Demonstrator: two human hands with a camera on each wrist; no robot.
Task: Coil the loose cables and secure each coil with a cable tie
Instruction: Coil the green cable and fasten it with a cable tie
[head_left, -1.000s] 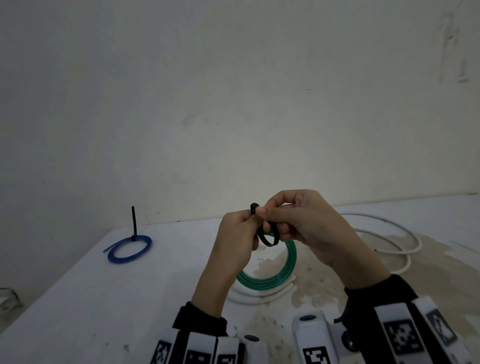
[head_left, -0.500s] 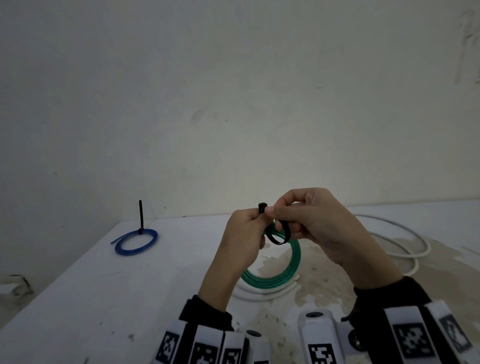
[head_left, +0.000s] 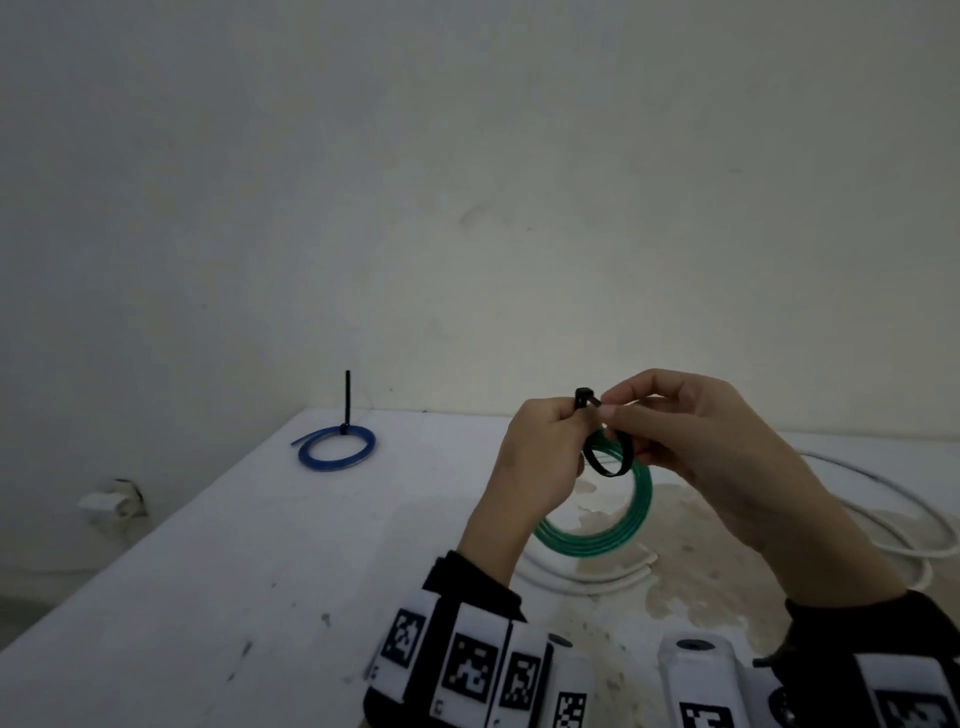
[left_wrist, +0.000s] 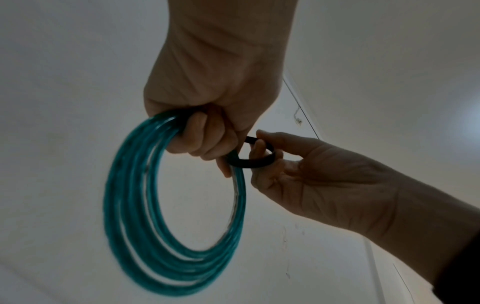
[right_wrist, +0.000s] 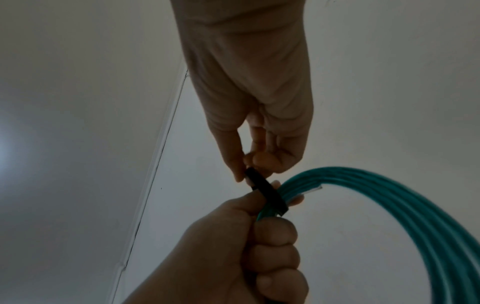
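two hands (head_left: 623, 447), one green coil (left_wrist: 168, 205), perhaps one tie (left_wrist: 255, 162)

Left hand (left_wrist: 207, 82) grips green cable coil (left_wrist: 145, 236); right hand (left_wrist: 324, 185) pinches black cable tie (left_wrist: 252, 163).

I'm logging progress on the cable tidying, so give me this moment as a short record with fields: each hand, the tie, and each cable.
left hand: grips the green coil, lifted off the table
right hand: pinches the black cable tie
black cable tie: looped loosely around the green coil, not yet pulled tight
blue coil: on the table's far left, already tied, tie tail upright
white cable: loose on the table, untied
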